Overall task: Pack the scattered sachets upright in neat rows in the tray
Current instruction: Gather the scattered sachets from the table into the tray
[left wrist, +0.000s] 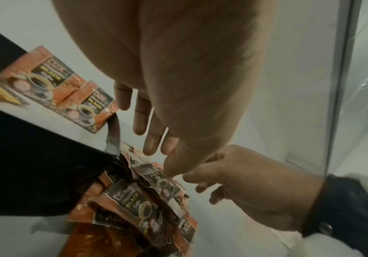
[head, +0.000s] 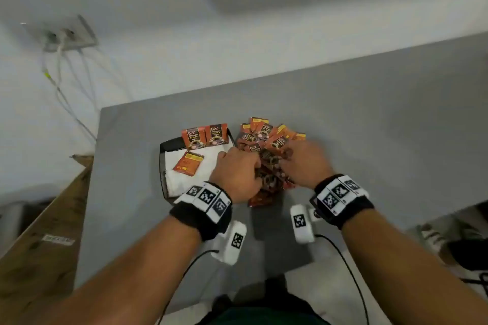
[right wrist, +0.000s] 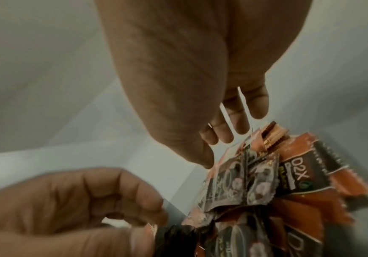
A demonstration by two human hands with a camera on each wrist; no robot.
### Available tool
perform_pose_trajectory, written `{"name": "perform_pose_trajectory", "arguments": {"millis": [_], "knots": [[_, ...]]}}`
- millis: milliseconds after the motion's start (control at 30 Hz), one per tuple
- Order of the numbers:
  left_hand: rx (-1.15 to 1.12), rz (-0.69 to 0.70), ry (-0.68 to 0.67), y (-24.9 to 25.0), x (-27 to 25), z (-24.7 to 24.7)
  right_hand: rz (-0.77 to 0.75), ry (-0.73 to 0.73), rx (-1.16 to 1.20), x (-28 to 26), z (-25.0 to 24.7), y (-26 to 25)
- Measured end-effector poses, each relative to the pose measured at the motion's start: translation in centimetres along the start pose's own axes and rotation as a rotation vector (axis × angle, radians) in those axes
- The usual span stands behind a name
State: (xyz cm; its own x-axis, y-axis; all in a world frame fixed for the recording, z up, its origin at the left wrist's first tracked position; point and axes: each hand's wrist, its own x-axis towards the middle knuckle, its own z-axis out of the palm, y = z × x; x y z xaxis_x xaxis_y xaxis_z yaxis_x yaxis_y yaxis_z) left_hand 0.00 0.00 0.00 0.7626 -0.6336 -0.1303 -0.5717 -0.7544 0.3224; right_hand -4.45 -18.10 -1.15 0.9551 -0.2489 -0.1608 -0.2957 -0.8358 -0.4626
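A black tray lined with a white cloth sits left of centre on the grey table. Two orange-and-black sachets stand upright along its far edge, and a third sachet lies flat on the cloth. Right of the tray is a heap of sachets. Both hands are down in the heap. My left hand has its fingers curled, and in the right wrist view its thumb and forefinger pinch a sachet's edge. My right hand touches the heap with loose fingers, its thumb tip on a sachet.
The grey table ends close on the left and at the front. A wall socket with cables is at the far left. A cardboard box stands beside the table on the left, and shoes lie on the floor at the right.
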Motion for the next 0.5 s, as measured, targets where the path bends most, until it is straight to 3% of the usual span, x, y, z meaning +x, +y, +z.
{"name": "perform_pose_trajectory", "arguments": {"millis": [267, 367, 500], "knots": [[0.178, -0.162, -0.018, 1.3, 6.0, 0.4, -0.083, 0.013, -0.279, 5.3, 3.5, 1.4], [0.191, -0.188, -0.097, 1.1, 7.4, 0.6, -0.07, 0.015, -0.183, 5.1, 3.6, 1.8], [0.193, -0.192, -0.151, 0.5, 8.5, 1.0, -0.009, -0.077, 0.165, 4.4, 1.6, 2.1]]}}
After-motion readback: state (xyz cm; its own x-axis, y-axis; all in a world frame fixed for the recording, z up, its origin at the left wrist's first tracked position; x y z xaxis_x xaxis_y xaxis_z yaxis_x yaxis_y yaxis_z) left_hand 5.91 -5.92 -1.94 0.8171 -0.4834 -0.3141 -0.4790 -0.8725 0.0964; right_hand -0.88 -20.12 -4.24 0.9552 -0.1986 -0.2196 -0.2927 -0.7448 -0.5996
